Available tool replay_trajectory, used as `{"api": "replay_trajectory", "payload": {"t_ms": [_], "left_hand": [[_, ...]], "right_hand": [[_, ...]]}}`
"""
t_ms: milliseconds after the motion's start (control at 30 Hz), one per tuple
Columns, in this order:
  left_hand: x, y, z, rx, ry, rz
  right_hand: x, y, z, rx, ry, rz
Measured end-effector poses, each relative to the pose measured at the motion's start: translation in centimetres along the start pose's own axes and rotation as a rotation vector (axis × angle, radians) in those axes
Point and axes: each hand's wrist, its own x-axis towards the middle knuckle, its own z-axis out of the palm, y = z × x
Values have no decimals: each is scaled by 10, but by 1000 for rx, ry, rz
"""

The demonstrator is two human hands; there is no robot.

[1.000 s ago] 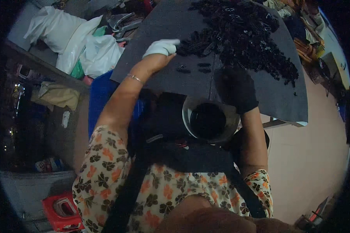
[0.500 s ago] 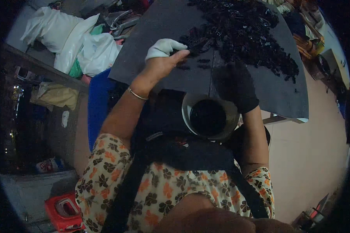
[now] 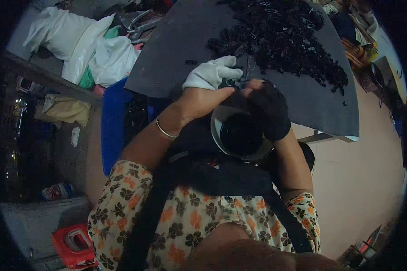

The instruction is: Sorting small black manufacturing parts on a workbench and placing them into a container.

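My left hand (image 3: 209, 86), its fingers in a white cloth glove, meets my right hand (image 3: 264, 106), in a black glove, over the near edge of a dark grey board (image 3: 181, 49). Both pinch a small dark part (image 3: 235, 82) between them; which hand bears it I cannot tell. Just below the hands, in my lap, sits a round bowl (image 3: 242, 135) with a pale rim and dark contents. A big heap of small black parts (image 3: 280, 36) covers the far half of the board.
White plastic bags (image 3: 83, 43) lie to the left of the board, above a blue crate (image 3: 113, 126). A red container (image 3: 74, 244) is at the lower left. Cluttered shelves (image 3: 366, 40) stand at the right, over a pinkish floor (image 3: 362, 189).
My left hand has drawn back from the heap toward me. My right hand has come in to meet it above the bowl, and both now close on a small part.
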Motion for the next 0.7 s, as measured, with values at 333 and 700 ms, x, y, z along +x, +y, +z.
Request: {"api": "replay_trajectory", "payload": {"t_ms": [333,700], "left_hand": [[5,25,-10,-509,-214,-539],[-12,18,11,-95,-112,-122]], "right_hand": [[1,-4,-6,-26,-15,-31],[-9,-4,20,957,197,870]]}}
